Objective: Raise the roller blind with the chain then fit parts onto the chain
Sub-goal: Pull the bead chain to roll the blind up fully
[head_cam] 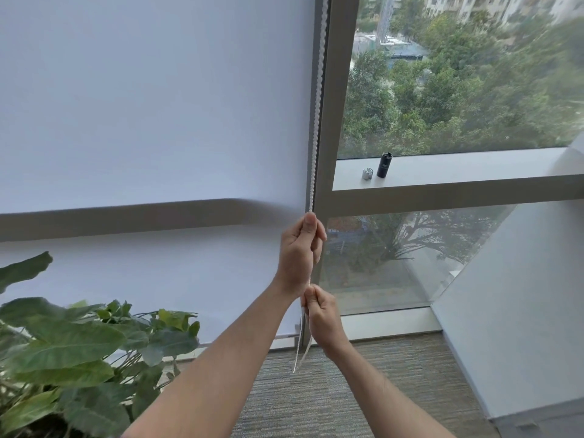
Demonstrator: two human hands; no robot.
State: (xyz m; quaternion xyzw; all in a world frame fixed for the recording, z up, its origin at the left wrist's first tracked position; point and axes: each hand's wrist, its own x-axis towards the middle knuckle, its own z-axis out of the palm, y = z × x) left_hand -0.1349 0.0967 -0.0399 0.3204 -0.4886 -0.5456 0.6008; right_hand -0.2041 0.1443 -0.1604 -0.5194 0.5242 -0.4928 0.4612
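A white roller blind (151,105) covers the left window down to near the floor. Its white bead chain (318,90) hangs along the grey window post. My left hand (298,251) is closed around the chain at the height of the crossbar. Just below it, my right hand (320,314) also grips the chain. The chain's loose loop (300,352) dangles beneath my hands, blurred. On the window ledge to the right stand a small silver part (367,173) and a black cylindrical part (384,165), both untouched.
A large leafy plant (72,346) fills the lower left. The grey window post (335,105) and crossbar (442,192) frame the bare glass at right. A white slanted wall (521,311) stands at the right, with grey carpet (316,399) below.
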